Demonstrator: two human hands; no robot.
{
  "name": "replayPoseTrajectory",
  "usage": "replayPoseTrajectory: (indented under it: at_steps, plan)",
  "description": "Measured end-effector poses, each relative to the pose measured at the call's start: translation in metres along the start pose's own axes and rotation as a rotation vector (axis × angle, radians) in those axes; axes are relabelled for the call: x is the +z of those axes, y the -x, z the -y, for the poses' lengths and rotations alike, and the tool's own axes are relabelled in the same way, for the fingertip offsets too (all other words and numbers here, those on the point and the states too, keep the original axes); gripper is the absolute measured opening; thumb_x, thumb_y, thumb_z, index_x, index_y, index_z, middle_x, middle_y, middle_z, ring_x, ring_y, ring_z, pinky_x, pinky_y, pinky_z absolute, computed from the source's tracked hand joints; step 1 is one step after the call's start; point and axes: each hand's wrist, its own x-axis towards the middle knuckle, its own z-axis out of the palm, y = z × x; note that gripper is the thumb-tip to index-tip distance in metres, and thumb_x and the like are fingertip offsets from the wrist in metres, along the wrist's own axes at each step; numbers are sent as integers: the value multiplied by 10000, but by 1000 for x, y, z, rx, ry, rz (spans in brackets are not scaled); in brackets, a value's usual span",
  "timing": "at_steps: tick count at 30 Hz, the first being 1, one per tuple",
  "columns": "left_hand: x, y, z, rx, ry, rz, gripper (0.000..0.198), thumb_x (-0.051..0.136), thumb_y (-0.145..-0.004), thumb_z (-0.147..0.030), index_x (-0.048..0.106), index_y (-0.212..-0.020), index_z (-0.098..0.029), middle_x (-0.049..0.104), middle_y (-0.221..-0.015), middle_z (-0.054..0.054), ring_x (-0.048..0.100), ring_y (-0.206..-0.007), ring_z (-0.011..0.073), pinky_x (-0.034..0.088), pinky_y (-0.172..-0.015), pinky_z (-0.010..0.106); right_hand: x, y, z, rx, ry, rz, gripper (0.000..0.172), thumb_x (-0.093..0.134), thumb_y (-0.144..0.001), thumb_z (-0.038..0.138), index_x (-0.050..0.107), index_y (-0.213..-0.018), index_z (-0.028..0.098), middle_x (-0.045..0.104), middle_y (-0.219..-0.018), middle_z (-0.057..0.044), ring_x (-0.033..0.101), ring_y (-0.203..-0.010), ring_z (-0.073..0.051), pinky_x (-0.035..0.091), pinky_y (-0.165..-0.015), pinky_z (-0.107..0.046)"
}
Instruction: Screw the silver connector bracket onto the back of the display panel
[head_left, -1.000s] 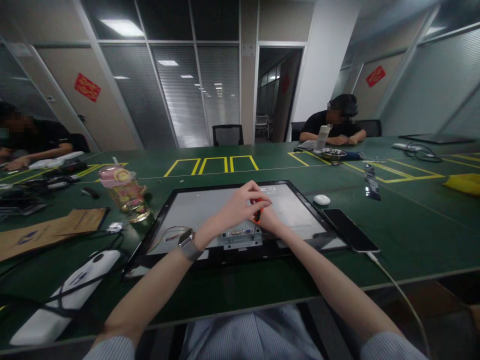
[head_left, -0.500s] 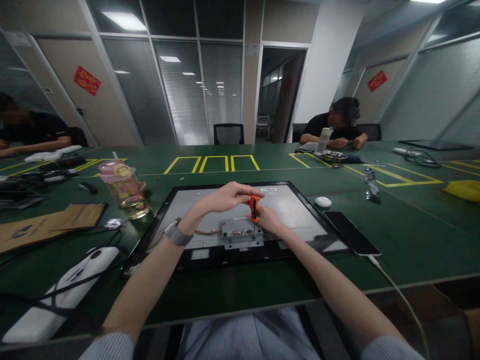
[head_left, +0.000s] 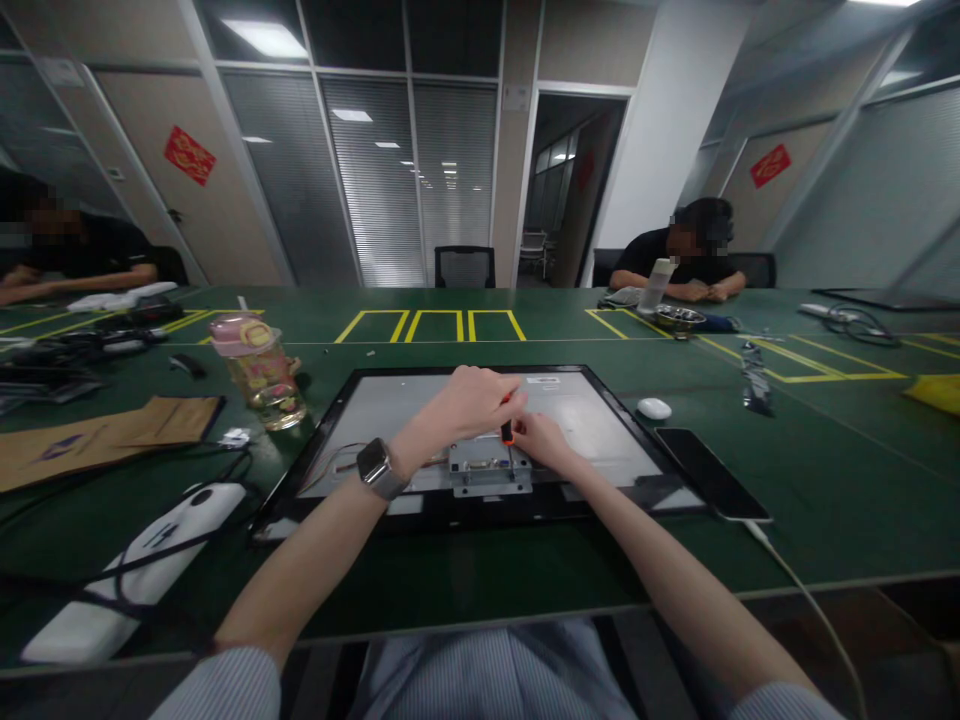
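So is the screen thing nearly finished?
Partly, it seems. Done: the monitor lies face down with its metal back bare. In hand: the left hand grips an orange screwdriver upright at the port bracket, with the right hand close beside it. Left: wires lie loose on the back, and no cover is on. The screws are too small to count.

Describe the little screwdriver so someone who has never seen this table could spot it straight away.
On the long green table, a black-framed monitor panel lies flat, metal back up, before the person. Just above its grey port bracket the left hand and right hand meet, with the screwdriver upright between them. It is the only orange-and-black tool there.
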Motion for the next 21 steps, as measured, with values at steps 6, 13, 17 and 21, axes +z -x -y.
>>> replayPoseTrajectory:
  at_steps: [6, 13, 17, 21]
  plan:
    - [-6, 2, -5, 86, 111, 19, 214, 316, -930, -214, 524, -899, -172, 620, -803, 29, 525, -660, 136, 348, -589, 258, 0, 0, 1, -1, 64, -2, 255, 510, -875, 367, 658, -798, 173, 697, -751, -65, 636, -721, -187, 272, -553, -254]
    - [1, -2, -3, 6, -122, 17, 415, 288, -964, -403, 573, -779, -166, 585, -597, 39, 527, -555, 148, 294, -532, 268, -1, 0, 2, 12, 71, 15, 306, 478, -898, 414, 651, -806, 178, 697, -749, -62, 635, -714, -183, 277, -556, -254]
    - [-1, 1, 1, 46, -107, -9, 309, 344, -922, -286, 574, -754, -164, 620, -708, 53, 526, -598, 144, 296, -543, 277, -2, 1, 3, -5, 52, -9, 309, 487, -895, 440, 636, -807, 184, 693, -755, -52, 623, -699, -171, 262, -547, -252]
    - [-6, 2, 1, 61, 42, 15, 248, 348, -882, -190, 590, -834, -161, 638, -802, 48, 532, -647, 129, 327, -585, 268, -4, 2, 4, -6, 45, 5, 311, 494, -893, 451, 631, -801, 187, 694, -770, -49, 626, -717, -174, 254, -547, -254]
